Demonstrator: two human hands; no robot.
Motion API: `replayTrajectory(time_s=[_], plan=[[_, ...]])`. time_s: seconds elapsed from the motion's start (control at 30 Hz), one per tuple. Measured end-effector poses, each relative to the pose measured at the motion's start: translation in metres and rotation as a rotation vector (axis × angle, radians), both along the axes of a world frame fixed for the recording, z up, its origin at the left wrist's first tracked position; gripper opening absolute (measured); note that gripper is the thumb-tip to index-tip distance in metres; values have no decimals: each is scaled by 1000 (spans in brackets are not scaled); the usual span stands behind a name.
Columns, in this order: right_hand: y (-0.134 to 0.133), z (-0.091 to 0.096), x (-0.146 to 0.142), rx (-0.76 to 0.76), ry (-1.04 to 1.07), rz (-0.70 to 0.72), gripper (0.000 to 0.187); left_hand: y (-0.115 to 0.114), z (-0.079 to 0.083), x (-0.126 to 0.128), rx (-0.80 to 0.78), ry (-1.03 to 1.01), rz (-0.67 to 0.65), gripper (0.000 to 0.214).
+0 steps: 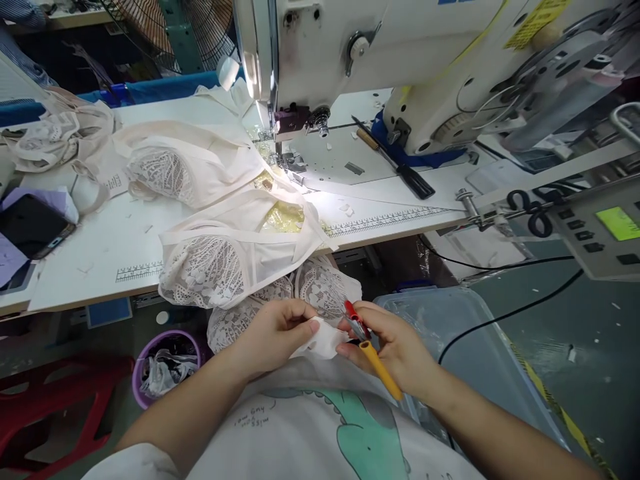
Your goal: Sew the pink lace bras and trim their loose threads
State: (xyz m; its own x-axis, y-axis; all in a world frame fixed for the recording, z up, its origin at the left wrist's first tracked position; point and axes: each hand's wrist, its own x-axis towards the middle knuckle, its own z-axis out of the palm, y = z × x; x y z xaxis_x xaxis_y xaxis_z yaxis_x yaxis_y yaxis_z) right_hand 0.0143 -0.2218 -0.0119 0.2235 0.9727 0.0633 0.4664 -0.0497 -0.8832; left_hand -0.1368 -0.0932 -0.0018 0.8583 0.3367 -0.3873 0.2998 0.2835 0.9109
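My left hand [277,337] pinches the edge of a white bra [325,340] in front of my lap, thumb and forefinger pressed together. My right hand [400,347] is closed around small thread snips [381,371] with a red part, a bit of bare metal and a yellow tube-like handle. Its fingertips also touch the right end of the white fabric. The lace cups [323,287] of this bra hang at the table edge, just beyond my hands. Joined or overlapping lace bras [207,263] lie on the table, reaching to the sewing machine's needle area [280,157].
The sewing machine [320,53] stands over the table [115,233]. A black-handled screwdriver-like tool [415,180] lies right of the needle. A phone [35,227] is at left. Below are a purple bin [143,393], a red stool [95,413] and a clear plastic tub [460,320]. A control panel [595,233] juts in at right.
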Motion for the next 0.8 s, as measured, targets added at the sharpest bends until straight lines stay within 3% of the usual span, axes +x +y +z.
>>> replayTrajectory(time_s=[0.23, 0.43, 0.8], plan=[[2, -3, -6, -11, -62, -15, 23, -1, -7, 4, -27, 0, 61, 19], [-3, -7, 0, 87, 7, -197, 16, -1, -17, 2, -34, -1, 146, 18], [2, -12, -5, -156, 156, -63, 22, -2, -10, 4, 51, 28, 104, 17]])
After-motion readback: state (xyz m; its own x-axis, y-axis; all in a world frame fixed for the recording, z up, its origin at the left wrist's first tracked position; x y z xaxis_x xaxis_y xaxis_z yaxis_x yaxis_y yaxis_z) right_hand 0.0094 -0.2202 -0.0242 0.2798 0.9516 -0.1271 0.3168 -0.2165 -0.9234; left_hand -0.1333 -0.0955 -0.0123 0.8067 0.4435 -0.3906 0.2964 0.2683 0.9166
